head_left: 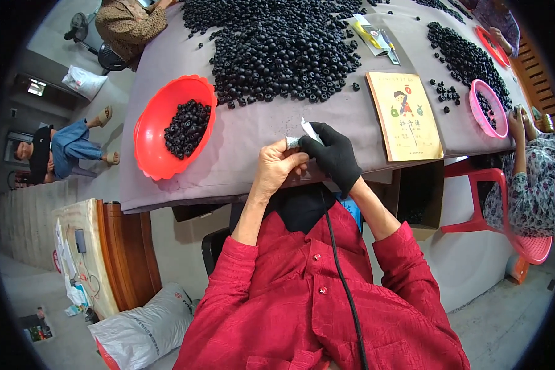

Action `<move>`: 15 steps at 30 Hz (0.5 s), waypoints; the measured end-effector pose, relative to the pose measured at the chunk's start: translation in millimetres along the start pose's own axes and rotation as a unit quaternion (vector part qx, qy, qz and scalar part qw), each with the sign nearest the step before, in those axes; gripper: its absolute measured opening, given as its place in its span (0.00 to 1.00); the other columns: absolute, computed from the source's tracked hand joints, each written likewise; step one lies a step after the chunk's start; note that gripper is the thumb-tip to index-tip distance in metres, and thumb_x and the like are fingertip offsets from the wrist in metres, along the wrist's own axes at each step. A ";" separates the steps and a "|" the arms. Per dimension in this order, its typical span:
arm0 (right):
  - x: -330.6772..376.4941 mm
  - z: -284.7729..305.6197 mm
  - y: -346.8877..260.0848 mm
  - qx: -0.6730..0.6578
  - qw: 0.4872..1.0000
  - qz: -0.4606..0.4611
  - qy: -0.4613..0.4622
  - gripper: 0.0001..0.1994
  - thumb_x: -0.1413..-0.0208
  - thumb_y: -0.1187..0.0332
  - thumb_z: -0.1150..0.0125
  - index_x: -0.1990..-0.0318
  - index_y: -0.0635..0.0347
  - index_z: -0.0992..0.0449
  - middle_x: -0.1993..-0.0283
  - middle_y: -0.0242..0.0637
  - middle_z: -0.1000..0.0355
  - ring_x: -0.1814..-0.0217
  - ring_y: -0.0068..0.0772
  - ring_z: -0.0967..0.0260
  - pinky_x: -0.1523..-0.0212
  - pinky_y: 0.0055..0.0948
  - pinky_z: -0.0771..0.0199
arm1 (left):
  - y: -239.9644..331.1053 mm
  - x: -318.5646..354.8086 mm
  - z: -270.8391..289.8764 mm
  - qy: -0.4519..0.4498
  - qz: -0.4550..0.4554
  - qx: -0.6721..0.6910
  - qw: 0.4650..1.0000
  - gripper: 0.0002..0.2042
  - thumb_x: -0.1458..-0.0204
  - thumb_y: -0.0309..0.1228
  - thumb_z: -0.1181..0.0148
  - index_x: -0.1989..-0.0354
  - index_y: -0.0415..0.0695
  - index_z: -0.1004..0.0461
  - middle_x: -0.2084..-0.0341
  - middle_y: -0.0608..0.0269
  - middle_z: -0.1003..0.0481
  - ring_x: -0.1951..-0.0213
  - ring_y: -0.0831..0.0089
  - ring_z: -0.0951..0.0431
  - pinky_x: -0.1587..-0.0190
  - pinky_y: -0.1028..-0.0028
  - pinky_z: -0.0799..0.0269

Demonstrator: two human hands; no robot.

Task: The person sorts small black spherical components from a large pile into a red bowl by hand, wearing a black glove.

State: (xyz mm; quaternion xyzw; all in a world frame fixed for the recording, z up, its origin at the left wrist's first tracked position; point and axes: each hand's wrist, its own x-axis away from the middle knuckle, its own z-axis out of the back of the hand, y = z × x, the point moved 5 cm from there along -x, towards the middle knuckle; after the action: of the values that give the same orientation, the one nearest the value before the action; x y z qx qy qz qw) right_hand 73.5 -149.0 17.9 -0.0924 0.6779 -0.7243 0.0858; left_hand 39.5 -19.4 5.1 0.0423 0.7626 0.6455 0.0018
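Just past the near edge of the table, my bare left hand [275, 164] is closed in a pinch, with a pale wrapping [293, 142] around a finger. Whatever lies between its fingertips is too small to make out. Right beside it, my right hand [335, 155] wears a black glove and grips a slim white tool [311, 131] with a narrow tip pointing away from me. Both hands meet at the fingertips. Beyond them spreads a large heap of small black ring-like parts [283, 61]. A red scalloped basin [147, 139] with more of these parts stands to the left.
A yellow booklet [405, 117] lies right of my hands, with a packaged yellow tool [376, 39] behind it. At the right are a second black heap [468, 58], a pink basket [488, 110] and another person's arm [521, 132]. A black cord [342, 277] runs down my red jacket.
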 end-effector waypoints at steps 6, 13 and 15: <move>0.0 2.0 -2.9 -0.041 0.999 0.000 -0.011 0.17 0.50 0.64 0.42 0.55 0.66 0.29 0.65 0.36 0.27 0.65 0.20 0.33 0.64 0.22 0.32 | -4.7 -5.1 7.6 0.036 -0.017 0.084 0.996 0.08 0.51 0.22 0.43 0.62 0.35 0.27 0.77 0.61 0.25 0.81 0.79 0.28 0.80 0.83 0.32; 6.5 -1.4 -13.0 -0.008 0.996 0.014 -0.092 0.14 0.46 0.65 0.45 0.56 0.66 0.30 0.65 0.31 0.30 0.64 0.18 0.36 0.63 0.20 0.35 | -13.5 -6.7 24.2 0.066 -0.027 0.236 0.969 0.08 0.51 0.27 0.42 0.64 0.37 0.27 0.76 0.55 0.25 0.81 0.76 0.26 0.85 0.82 0.32; 5.7 -1.8 -7.2 0.006 0.995 0.020 -0.097 0.14 0.46 0.66 0.45 0.56 0.66 0.30 0.65 0.31 0.29 0.64 0.19 0.36 0.62 0.20 0.35 | -16.0 -6.5 26.9 0.063 -0.019 0.273 0.960 0.07 0.50 0.28 0.42 0.66 0.37 0.27 0.77 0.57 0.25 0.82 0.77 0.27 0.85 0.82 0.33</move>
State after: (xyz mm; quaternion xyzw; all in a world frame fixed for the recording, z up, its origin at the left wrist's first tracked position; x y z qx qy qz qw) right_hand 67.6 -148.2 25.1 -0.1482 0.6640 -0.7139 0.1657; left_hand 46.5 4.1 -15.5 -0.0145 0.9091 0.4138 -0.0457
